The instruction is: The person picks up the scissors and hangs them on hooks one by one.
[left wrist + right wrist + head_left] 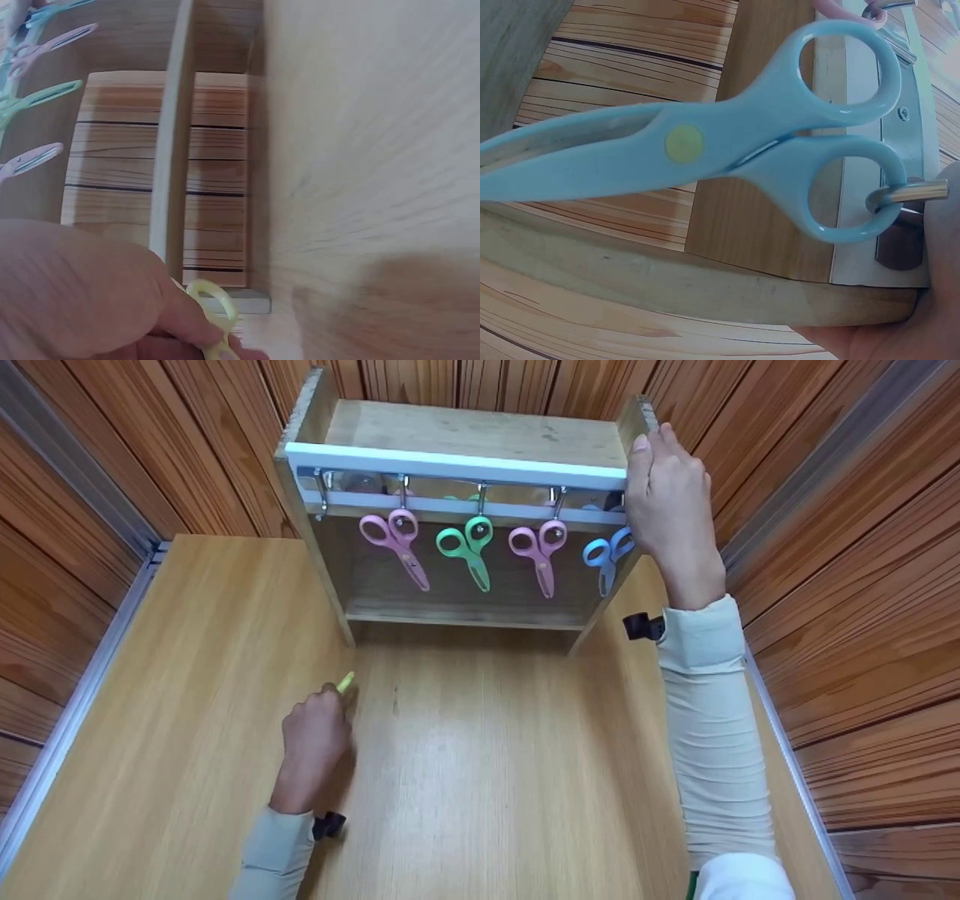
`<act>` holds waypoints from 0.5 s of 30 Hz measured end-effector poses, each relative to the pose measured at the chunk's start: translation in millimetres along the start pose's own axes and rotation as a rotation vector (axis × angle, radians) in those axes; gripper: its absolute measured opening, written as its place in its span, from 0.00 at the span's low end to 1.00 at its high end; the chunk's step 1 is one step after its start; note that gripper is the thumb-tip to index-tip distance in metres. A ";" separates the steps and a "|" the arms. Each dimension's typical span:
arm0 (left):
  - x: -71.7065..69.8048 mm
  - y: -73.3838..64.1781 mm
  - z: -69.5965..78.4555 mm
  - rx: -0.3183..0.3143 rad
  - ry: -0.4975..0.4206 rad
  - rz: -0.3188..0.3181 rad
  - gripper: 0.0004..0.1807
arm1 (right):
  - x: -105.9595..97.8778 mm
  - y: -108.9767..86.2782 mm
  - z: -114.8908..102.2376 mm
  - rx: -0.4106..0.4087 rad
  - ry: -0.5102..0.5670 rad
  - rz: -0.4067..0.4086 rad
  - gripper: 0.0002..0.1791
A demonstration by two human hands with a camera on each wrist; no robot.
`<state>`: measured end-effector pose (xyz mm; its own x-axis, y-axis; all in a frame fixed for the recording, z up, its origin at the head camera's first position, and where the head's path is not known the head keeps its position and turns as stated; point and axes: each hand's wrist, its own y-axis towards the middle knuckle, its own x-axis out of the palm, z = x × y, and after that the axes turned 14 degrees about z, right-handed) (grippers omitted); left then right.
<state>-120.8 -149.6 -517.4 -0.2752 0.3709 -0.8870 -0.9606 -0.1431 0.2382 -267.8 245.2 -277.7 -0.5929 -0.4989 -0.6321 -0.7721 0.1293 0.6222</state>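
My left hand [319, 735] pinches a pair of yellow scissors [211, 304] by its lower part, and a handle loop sticks out past the fingers. This hand is over the table, below the rack's left leg. High on the right, my right hand [671, 502] grips the upper right corner of a wooden rack [472, 431]. From the rack's metal hooks hang pink scissors [397, 544], green scissors [469, 551], a second pink pair [538, 556] and blue scissors [705, 142], whose loop sits on a hook beside the right hand. The leftmost hook [322, 495] holds nothing.
The rack stands at the back of the wooden table [465, 780], against wood-panelled walls [862, 660]. A white hook rail [450, 461] runs across its front. Metal strips [82, 697] edge the table on both sides.
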 end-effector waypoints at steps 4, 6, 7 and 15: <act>-7.3 5.7 0.5 -0.038 -0.066 -0.090 0.12 | -0.6 -0.8 0.0 0.008 -0.004 -0.006 0.36; -10.3 7.2 1.6 -0.066 -0.097 -0.123 0.13 | -0.9 -1.3 0.1 0.011 -0.007 -0.010 0.36; -11.5 7.8 2.3 -0.081 -0.112 -0.136 0.13 | -1.0 -1.6 0.1 0.013 -0.009 -0.013 0.36; -19.8 11.7 11.1 -0.128 -0.228 -0.147 0.14 | -0.5 0.1 -0.7 0.000 0.003 -0.005 0.36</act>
<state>-127.0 -148.4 -492.7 -0.1487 0.5905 -0.7932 -0.9822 -0.1815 0.0490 -267.4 244.9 -277.0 -0.5879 -0.5025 -0.6340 -0.7754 0.1268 0.6186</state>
